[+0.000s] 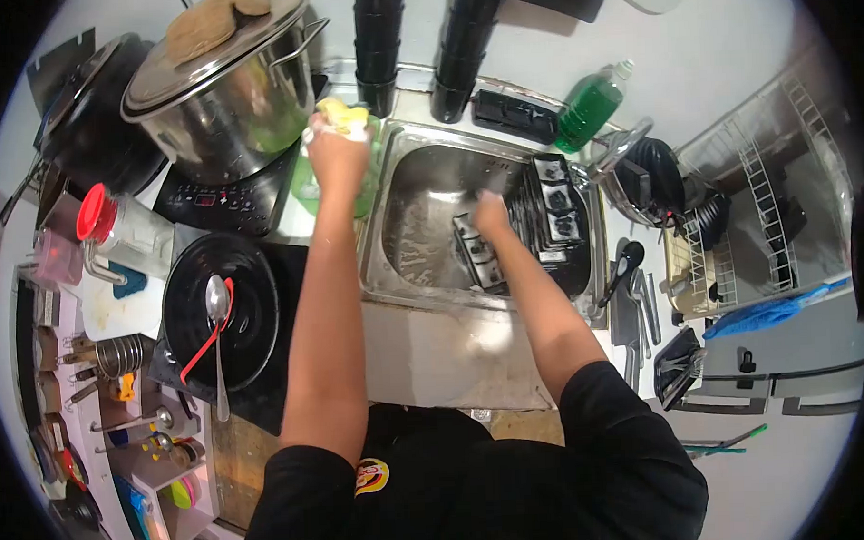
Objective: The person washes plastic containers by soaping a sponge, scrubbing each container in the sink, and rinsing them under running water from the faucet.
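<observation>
Our left hand (339, 157) grips a sudsy yellow sponge (342, 113) over the green tub (305, 186); our right hand (490, 217) is at a black tray (480, 256) in the sink (375, 258), its grip unclear. Suds seem to streak this and the stacked trays (556, 201); none looks rinsed yet.
</observation>
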### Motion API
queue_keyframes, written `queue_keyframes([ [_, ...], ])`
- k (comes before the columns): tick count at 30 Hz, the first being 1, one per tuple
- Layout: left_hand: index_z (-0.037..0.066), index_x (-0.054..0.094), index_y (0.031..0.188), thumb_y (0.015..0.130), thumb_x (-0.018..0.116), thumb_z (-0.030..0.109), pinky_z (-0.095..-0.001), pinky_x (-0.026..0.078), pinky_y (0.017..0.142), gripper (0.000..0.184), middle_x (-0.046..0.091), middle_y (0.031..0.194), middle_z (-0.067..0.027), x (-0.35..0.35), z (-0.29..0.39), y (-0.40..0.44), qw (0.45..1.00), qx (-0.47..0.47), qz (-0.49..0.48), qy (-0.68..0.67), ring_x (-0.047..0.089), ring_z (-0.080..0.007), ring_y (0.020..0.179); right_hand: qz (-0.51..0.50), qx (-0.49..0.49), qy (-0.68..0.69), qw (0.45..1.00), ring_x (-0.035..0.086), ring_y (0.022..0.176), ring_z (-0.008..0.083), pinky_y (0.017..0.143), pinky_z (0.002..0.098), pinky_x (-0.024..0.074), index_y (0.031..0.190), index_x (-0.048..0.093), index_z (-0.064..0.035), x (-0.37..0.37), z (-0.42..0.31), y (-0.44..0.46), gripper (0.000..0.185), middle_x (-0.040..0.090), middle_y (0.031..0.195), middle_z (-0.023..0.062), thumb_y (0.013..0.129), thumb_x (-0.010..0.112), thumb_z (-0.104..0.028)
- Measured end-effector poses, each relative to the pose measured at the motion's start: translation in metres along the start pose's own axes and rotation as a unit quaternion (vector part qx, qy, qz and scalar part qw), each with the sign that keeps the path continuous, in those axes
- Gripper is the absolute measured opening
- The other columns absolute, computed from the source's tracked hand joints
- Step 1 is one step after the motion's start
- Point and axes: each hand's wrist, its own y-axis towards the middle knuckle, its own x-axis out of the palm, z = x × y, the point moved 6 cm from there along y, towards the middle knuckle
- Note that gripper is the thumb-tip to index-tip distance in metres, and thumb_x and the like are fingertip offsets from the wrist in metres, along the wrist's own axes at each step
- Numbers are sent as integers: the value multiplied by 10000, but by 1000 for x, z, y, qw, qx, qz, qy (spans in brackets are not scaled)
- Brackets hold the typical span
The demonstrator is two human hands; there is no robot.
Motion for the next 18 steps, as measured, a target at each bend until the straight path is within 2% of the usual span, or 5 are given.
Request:
queue_keyframes([
  [5, -32, 514, 1084, 704, 655, 298, -401, 463, 791, 523, 613, 868, -247, 31, -26, 2, 972, -3, -65, 226, 593, -379, 841, 143, -166, 103, 970, 541, 850, 392, 805, 421, 458, 897, 566, -12, -136, -66, 39, 207, 568, 881, 216, 699, 555, -69],
  [7, -25, 569, 1070, 760, 529, 137, -415, 413, 916, 352, 569, 1092, -222, 59, -45, 1, 932, -105, -290, 189, 539, -371, 1041, 202, -179, 33, 962, 521, 948, 362, 843, 410, 444, 984, 554, -17, -153, -46, 63, 321, 555, 967, 197, 670, 586, -80],
  [9, -32, 601, 1022, 764, 461, 113, -397, 399, 927, 327, 560, 1105, -235, 54, -44, 2, 931, -114, -291, 191, 526, -372, 1060, 167, -120, -60, 977, 482, 1039, 336, 896, 408, 407, 1079, 518, -24, -157, -18, 89, 461, 526, 1068, 177, 647, 634, -134],
  [11, -36, 588, 1047, 758, 437, 120, -371, 405, 916, 362, 553, 1113, -245, 92, -79, -16, 828, -20, -504, 244, 522, -360, 1068, 142, -113, -116, 976, 458, 1078, 358, 926, 409, 378, 1153, 467, -39, -148, 6, 109, 528, 490, 1147, 188, 655, 626, -107],
  [18, -86, 553, 1047, 692, 448, 116, -344, 397, 872, 422, 501, 1165, -279, 101, -82, -22, 728, -57, -619, 288, 540, -331, 965, 17, -42, -230, 972, 364, 1211, 329, 986, 436, 307, 1274, 343, -51, -135, 22, 133, 773, 396, 1295, 150, 615, 701, -237],
])
